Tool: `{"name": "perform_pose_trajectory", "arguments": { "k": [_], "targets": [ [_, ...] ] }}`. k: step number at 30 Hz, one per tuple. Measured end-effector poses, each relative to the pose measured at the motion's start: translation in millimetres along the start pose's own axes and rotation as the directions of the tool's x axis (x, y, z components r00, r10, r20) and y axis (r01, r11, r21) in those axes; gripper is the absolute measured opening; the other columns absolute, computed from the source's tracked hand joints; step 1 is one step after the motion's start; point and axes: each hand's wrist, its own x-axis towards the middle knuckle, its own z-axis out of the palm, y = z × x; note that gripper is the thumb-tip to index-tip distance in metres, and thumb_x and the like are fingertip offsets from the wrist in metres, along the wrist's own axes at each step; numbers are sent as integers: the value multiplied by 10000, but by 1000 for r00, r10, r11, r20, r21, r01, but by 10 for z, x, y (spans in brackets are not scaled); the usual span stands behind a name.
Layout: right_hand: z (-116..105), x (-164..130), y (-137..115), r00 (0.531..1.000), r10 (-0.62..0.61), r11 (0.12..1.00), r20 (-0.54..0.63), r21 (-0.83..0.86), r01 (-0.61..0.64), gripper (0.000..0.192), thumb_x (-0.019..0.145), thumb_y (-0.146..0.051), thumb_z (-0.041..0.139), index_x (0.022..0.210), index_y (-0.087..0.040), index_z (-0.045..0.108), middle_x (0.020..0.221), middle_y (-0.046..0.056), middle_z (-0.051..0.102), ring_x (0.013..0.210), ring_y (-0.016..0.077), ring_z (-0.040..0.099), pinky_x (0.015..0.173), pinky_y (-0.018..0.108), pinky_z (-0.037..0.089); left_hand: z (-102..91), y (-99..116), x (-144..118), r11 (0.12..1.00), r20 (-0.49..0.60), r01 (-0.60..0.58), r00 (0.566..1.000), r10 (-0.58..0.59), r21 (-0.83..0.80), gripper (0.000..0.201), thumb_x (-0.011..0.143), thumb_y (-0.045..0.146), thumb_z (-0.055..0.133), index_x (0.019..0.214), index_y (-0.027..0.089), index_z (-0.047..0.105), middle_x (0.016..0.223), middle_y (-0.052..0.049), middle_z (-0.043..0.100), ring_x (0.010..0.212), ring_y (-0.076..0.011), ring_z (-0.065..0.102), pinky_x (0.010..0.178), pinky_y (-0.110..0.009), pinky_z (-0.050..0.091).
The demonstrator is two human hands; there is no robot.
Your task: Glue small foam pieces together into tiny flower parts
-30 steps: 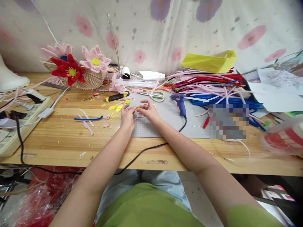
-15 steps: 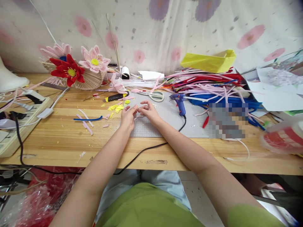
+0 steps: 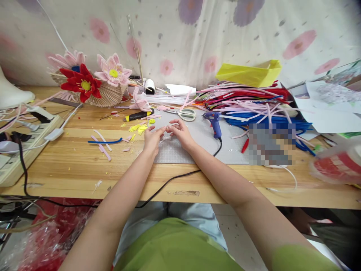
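Note:
My left hand (image 3: 152, 139) and my right hand (image 3: 181, 134) meet fingertip to fingertip over the grey cutting mat (image 3: 180, 152). Both are pinched closed; whatever sits between the fingers is too small to name. Thin whitish strands (image 3: 165, 139) show just below the fingertips. Beyond my hands lie grey-handled scissors (image 3: 187, 114) and a small yellow disc (image 3: 152, 121). Yellow scraps (image 3: 138, 128) are scattered left of them, near a yellow-and-black utility knife (image 3: 138, 115). A blue glue gun (image 3: 214, 124) rests on the mat to the right.
Pink, red and blue pipe cleaners (image 3: 254, 101) are heaped at the back right. Fuzzy flowers (image 3: 84, 86) stand at the back left. A power strip (image 3: 31, 150) lies at the left edge. The black cord (image 3: 175, 177) crosses the table front. A plastic cup (image 3: 335, 163) is at far right.
My fingertips have shifted slightly to the right, and my right fingers have bent in a little closer to the left ones. The things on the table stay where they were.

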Motion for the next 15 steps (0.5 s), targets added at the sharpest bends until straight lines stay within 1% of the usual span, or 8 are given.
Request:
{"name": "perform_pose_trajectory", "arguments": {
  "k": [3, 5, 10, 15],
  "targets": [
    [-3, 18, 37, 999, -31, 999, 33, 23, 30, 428, 574, -361, 723, 887, -228, 463, 665, -63, 613, 644, 100, 572, 604, 236, 429, -6, 8, 4, 1000, 8, 17, 1000, -17, -12, 464, 636, 83, 732, 946, 191, 404, 737, 2, 648, 680, -98, 621, 747, -252, 457],
    [-10, 31, 60, 998, -50, 998, 35, 26, 50, 444, 562, -353, 734, 889, -229, 460, 658, -71, 604, 620, 92, 551, 603, 236, 422, -9, 19, 6, 999, 18, 37, 999, -36, -24, 446, 643, 83, 731, 931, 188, 408, 737, 1, 648, 669, -94, 621, 728, -239, 460],
    [-12, 33, 67, 996, -89, 995, 24, -31, 90, 446, 579, -381, 730, 897, -231, 456, 667, -75, 596, 593, 85, 518, 597, 242, 403, -8, 46, -7, 996, 20, 66, 998, -65, -66, 409, 667, 64, 717, 906, 183, 406, 706, 0, 648, 620, -81, 608, 673, -212, 461],
    [-7, 11, 45, 993, -119, 989, 29, -90, 121, 412, 617, -380, 703, 909, -234, 451, 696, -60, 599, 620, 94, 528, 629, 257, 411, -11, 68, -19, 990, 41, 90, 995, -86, -111, 361, 690, 38, 690, 864, 181, 408, 688, -2, 645, 604, -79, 603, 674, -217, 464]
  ]
}}
